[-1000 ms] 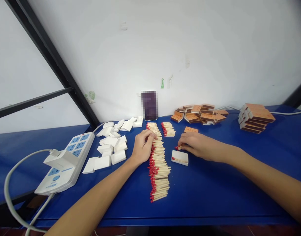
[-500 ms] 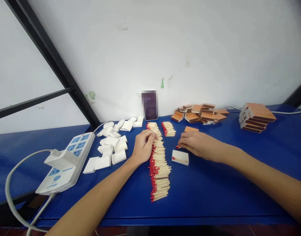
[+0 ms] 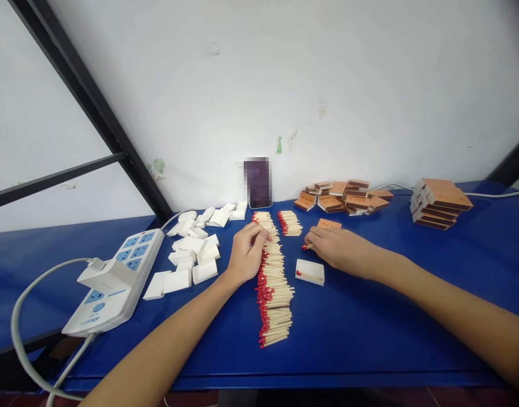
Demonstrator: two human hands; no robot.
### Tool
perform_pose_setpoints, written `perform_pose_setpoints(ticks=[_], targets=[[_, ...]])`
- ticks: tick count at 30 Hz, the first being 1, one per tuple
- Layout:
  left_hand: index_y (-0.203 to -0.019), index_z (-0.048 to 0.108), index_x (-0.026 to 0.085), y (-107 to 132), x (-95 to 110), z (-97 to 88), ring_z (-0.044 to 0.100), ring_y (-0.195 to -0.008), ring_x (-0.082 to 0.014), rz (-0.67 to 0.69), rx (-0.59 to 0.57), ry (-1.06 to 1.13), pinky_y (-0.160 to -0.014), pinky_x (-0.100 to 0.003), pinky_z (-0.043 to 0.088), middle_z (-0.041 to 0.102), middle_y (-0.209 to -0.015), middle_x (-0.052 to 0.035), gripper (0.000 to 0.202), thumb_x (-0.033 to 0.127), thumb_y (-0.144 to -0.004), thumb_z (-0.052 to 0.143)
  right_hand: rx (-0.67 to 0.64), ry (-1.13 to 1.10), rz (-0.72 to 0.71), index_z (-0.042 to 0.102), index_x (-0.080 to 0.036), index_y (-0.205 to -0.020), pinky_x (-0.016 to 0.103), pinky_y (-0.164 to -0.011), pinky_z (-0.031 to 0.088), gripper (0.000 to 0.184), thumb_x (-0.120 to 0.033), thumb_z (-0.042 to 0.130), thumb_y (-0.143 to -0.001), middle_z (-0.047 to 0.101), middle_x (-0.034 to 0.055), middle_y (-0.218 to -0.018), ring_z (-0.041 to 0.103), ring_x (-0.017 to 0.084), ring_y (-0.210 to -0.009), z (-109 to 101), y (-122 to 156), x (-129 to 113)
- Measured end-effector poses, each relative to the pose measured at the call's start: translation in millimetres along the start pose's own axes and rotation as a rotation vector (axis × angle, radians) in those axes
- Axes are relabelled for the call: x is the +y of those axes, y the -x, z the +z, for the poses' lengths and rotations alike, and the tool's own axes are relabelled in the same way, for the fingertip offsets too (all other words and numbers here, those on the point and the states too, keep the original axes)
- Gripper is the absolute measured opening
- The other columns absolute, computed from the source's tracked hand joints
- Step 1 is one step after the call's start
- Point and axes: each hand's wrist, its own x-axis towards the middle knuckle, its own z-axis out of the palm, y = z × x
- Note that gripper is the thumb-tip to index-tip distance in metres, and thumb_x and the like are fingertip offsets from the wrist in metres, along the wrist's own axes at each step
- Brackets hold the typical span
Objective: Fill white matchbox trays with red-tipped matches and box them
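Head: R hand [image 3: 333, 247] now farther fr. tray [image 3: 309, 267].

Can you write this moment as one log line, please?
left hand: on long match row | right hand: holding red-tipped match or matches | white tray: near right hand, matchstick inside

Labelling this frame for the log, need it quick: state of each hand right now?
Left hand: curled at the long match row; can't tell if gripping any.
Right hand: closed, holding matches, count unclear.

Head-worn camera, facing forward and down, near blue table [image 3: 370, 339], white wall [image 3: 251, 79] ahead
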Motion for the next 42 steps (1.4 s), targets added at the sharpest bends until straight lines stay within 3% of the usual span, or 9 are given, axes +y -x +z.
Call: perform_pose_setpoints(ticks=[12, 18, 23, 28, 32, 37, 42], targets=[[-0.072, 0.062, 0.018, -0.3, 0.3, 0.8, 0.057, -0.076, -0.0169, -0.009, -0.001, -0.004, -0.073, -0.029, 0.041, 0.060, -0.075, -0.0018, 0.031, 0.027, -0.096, 0.044, -0.057, -0.339, 0.055, 0.058, -0.017, -0.095, 0.032, -0.072, 0.046, 0.022, -0.024, 0.037, -0.099, 0.064, 0.0114, -0.096, 0.061, 0.022, -0.084, -6.4, 1.8, 4.2], [-0.072, 0.061, 0.018, -0.1, 1.4, -0.2, 0.057, -0.076, -0.0176, -0.013, -0.011, -0.014, -0.074, -0.029, 0.042, 0.061, -0.076, -0.0026, 0.033, 0.028, -0.097, 0.042, -0.121, -0.560, 0.140, 0.060, -0.020, -0.094, 0.030, -0.063, 0.043, 0.027, -0.037, 0.040, -0.098, 0.066, 0.0077, -0.090, 0.057, 0.019, -0.073, -32.1, 7.7, -7.4], [-0.072, 0.062, 0.018, 0.4, 0.5, 0.6, 0.057, -0.075, -0.0173, 0.000, -0.006, -0.013, -0.073, -0.029, 0.042, 0.060, -0.075, -0.0021, 0.032, 0.027, -0.097, 0.044, -0.142, -0.641, 0.134, 0.063, -0.021, -0.088, 0.028, -0.057, 0.041, 0.024, -0.037, 0.046, -0.094, 0.066, 0.0040, -0.080, 0.054, 0.016, -0.063, -45.7, 10.6, -23.6], [-0.072, 0.062, 0.018, -0.1, 0.0, 1.2, 0.057, -0.075, -0.0170, 0.006, -0.006, 0.002, -0.073, -0.029, 0.041, 0.061, -0.076, -0.0019, 0.032, 0.027, -0.097, 0.044, -0.155, -0.642, 0.194, 0.066, -0.020, -0.083, 0.027, -0.056, 0.040, 0.021, -0.035, 0.053, -0.091, 0.068, 0.0028, -0.074, 0.058, 0.016, -0.063, -40.3, 8.9, -33.7], [-0.072, 0.062, 0.018, -0.1, -0.8, 0.9, 0.056, -0.074, -0.0167, 0.011, -0.009, 0.000, -0.072, -0.029, 0.040, 0.059, -0.075, -0.0016, 0.032, 0.026, -0.097, 0.044, -0.164, -0.606, 0.160, 0.069, -0.019, -0.087, 0.028, -0.065, 0.045, 0.018, -0.026, 0.053, -0.090, 0.073, 0.0054, -0.085, 0.064, 0.019, -0.077, -32.4, 6.5, -35.7], [-0.072, 0.061, 0.018, 0.4, -0.9, 1.0, 0.056, -0.074, -0.0170, 0.015, -0.013, 0.006, -0.073, -0.029, 0.040, 0.059, -0.074, -0.0017, 0.032, 0.026, -0.097, 0.044, -0.128, -0.584, 0.141, 0.073, -0.019, -0.097, 0.030, -0.073, 0.049, 0.023, -0.030, 0.053, -0.093, 0.075, 0.0072, -0.096, 0.067, 0.022, -0.089, -27.9, 6.5, -33.5], [-0.072, 0.061, 0.018, 0.6, 0.2, 1.0, 0.057, -0.076, -0.0177, 0.008, -0.021, -0.002, -0.075, -0.029, 0.041, 0.061, -0.076, -0.0023, 0.032, 0.027, -0.097, 0.043, -0.118, -0.513, 0.082, 0.074, -0.019, -0.096, 0.030, -0.068, 0.048, 0.027, -0.035, 0.051, -0.097, 0.074, 0.0070, -0.090, 0.067, 0.021, -0.081, -31.9, 8.1, -31.2]])
